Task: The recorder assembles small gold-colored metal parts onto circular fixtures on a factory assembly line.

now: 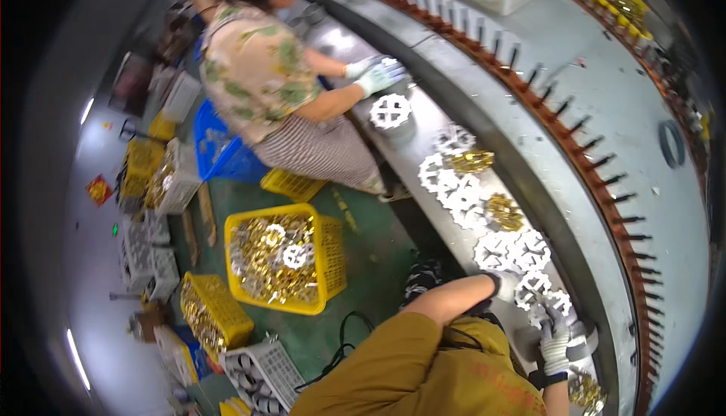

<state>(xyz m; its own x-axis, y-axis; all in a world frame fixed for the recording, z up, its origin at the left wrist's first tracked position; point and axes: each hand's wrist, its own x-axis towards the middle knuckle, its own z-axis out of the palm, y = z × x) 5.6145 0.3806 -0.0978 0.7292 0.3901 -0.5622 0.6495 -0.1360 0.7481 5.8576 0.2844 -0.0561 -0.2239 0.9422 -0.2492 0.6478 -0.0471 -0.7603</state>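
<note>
The right hand (556, 343), in a white knit glove, reaches up the steel ledge with its fingers on the nearest white toothed disc (546, 302); whether they have closed round it or only rest on it I cannot tell from here. The left hand (505, 285), black-cuffed, lies just beyond among the next discs, and its grip is too hidden to tell. That nearest disc sits at the near end of a row of discs (454, 189) that overlap along the curved table (529, 60), with heaps of gold-coloured parts (504, 212) lying on some of them and another small heap (584, 392) beside the right wrist. To my eye the discs interlock at their teeth, so the one in hand wants lifting straight up rather than dragging, with the left hand steadying its neighbour so the row does not shift. The pegs (597, 162) along the table's rim look easy to snag a glove on. Further up the table a co-worker's gloved hands (378, 76) are at another disc, well apart, and a yellow basket (333, 253) of gold parts stands on the floor.
</note>
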